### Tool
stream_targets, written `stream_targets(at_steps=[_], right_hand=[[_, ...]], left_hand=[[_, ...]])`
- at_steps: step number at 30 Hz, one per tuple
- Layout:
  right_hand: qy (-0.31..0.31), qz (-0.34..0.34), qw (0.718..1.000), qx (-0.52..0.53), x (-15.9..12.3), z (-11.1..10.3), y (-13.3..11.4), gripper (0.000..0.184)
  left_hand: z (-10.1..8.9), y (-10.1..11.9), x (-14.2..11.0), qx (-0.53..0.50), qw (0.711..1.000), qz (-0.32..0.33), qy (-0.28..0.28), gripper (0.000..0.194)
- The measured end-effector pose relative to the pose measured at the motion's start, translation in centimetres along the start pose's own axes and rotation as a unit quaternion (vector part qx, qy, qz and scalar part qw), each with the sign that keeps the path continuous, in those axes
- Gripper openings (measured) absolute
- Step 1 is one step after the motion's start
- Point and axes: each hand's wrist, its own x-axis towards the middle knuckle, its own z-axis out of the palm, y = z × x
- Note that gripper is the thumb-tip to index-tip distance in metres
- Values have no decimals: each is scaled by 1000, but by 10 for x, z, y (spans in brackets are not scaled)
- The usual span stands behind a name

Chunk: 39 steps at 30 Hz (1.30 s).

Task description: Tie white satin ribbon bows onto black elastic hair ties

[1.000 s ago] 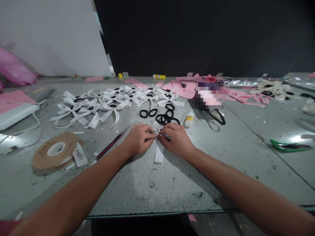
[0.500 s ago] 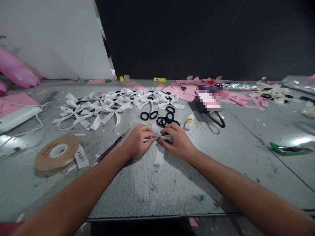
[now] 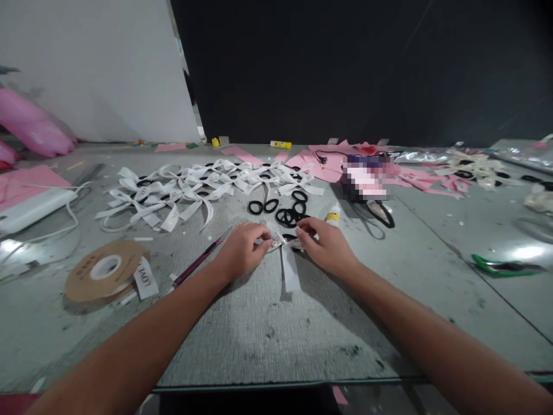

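Observation:
My left hand (image 3: 242,252) and my right hand (image 3: 327,246) meet at the middle of the grey table (image 3: 268,323), both pinching a white ribbon bow (image 3: 288,259). One ribbon tail hangs toward me from between the fingers. Just beyond the hands lie several black hair ties (image 3: 285,212) and a small glue bottle with a yellow band (image 3: 333,214). A pile of finished white ribbon bows (image 3: 203,187) spreads across the table behind them. Left of my left hand rests a dark red pen-like tool (image 3: 197,262).
A brown spool of white "LOVE" ribbon (image 3: 106,275) sits at the left. A white box with a cord (image 3: 32,208) lies farther left. Pink paper scraps (image 3: 319,158) and black scissors (image 3: 382,212) are at the back right, green-handled scissors (image 3: 503,266) at the right.
The ribbon tail has swung from pointing down-left to down-right. Both hands shifted slightly away from me and the fingers regripped the bow's centre. The view tilted down a little.

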Motion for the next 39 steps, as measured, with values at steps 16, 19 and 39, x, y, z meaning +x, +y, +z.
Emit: stream_targets(at_steps=[16, 19, 39], right_hand=[[-58, -121, 990, 43, 3, -1, -2, 21], [-57, -121, 990, 45, 3, 0, -1, 23], [-116, -234, 962, -79, -1, -25, 2, 20]], left_hand=[[5, -3, 0, 37, 995, 51, -78, 23], [6, -5, 0, 45, 994, 45, -89, 23], [2, 14, -11, -60, 990, 110, -62, 23]])
